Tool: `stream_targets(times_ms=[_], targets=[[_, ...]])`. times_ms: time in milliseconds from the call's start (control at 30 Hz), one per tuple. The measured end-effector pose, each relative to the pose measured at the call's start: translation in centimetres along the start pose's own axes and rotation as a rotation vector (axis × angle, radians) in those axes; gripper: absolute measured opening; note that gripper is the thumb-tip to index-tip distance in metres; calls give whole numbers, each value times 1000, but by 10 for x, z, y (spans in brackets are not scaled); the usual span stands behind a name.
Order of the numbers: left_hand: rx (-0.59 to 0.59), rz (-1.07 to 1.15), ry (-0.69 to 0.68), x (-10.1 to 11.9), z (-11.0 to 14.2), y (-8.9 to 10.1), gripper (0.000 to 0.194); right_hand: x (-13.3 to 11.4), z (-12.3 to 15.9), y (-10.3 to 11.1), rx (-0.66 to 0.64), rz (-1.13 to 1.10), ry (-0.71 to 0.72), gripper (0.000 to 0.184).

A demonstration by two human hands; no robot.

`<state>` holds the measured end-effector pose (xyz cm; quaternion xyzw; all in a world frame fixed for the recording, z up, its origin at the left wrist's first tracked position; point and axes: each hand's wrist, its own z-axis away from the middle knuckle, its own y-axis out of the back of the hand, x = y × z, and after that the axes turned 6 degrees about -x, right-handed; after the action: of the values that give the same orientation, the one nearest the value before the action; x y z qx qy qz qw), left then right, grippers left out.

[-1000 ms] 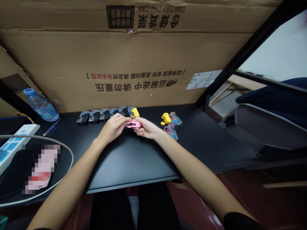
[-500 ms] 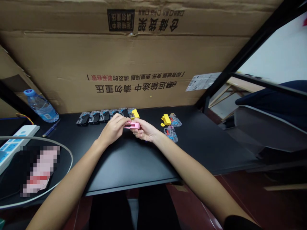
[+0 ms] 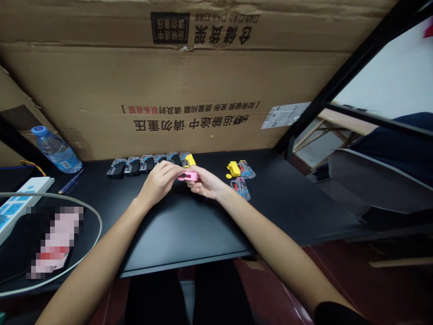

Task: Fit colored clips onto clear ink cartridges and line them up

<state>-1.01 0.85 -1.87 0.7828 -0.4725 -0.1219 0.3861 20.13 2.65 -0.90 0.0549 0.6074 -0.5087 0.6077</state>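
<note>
Both hands meet above the dark tabletop [image 3: 209, 225]. My right hand [image 3: 208, 183] is closed around a small pink plastic casing [image 3: 192, 176] with a rectangular window in it. My left hand [image 3: 158, 181] pinches a thinner pink piece [image 3: 181, 178] at the casing's left end; whether the two are joined I cannot tell. Behind my hands, several clear-and-black packaged items [image 3: 117, 168] stand in a row, with a yellow part [image 3: 190, 160] at its right end. Right of my right hand lie a yellow casing [image 3: 233, 169], a small yellow ring [image 3: 229, 176] and two clear printed pieces [image 3: 241, 188].
A cardboard sheet [image 3: 189, 81] stands along the back edge. On the left are a water bottle [image 3: 59, 151], a pen [image 3: 70, 182], a white power strip [image 3: 25, 196], a looping cable [image 3: 100, 221] and a blurred-out pink object [image 3: 57, 243]. A black frame post [image 3: 324, 95] rises at right.
The thin pink piece at my left fingertips has come closer to the casing, and the gap between them has narrowed. My arms have barely moved.
</note>
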Motion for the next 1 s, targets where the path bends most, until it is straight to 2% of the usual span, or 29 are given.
stream_targets(times_ms=[100, 167, 233, 333, 400, 500, 633, 733, 900, 1000], targets=[[-16, 7, 28, 1, 0, 0, 25, 0, 0, 1, 56, 166, 125, 25], [-28, 17, 52, 3, -1, 0, 25, -9, 6, 6, 86, 333, 203, 19], [-25, 14, 71, 4, -1, 0, 23, -26, 18, 18, 90, 558, 220, 15], [-6, 6, 83, 5, -2, 0, 21, -53, 42, 48, 125, 758, 199, 29], [5, 3, 92, 4, -2, 1, 20, -62, 53, 67, 163, 741, 197, 35], [6, -16, 109, 3, -1, 2, 20, -56, 50, 79, 119, 628, 176, 35], [7, -24, 128, 1, 0, 2, 20, -29, 22, 68, -16, 486, 207, 42], [13, -21, 145, 0, 1, 2, 20, -18, 9, 56, -53, 436, 207, 43], [18, -25, 155, 1, 0, 3, 18, -34, 21, 56, -23, 247, 375, 40], [10, -21, 150, 1, 1, 2, 18, -47, 34, 70, 57, 296, 389, 42]])
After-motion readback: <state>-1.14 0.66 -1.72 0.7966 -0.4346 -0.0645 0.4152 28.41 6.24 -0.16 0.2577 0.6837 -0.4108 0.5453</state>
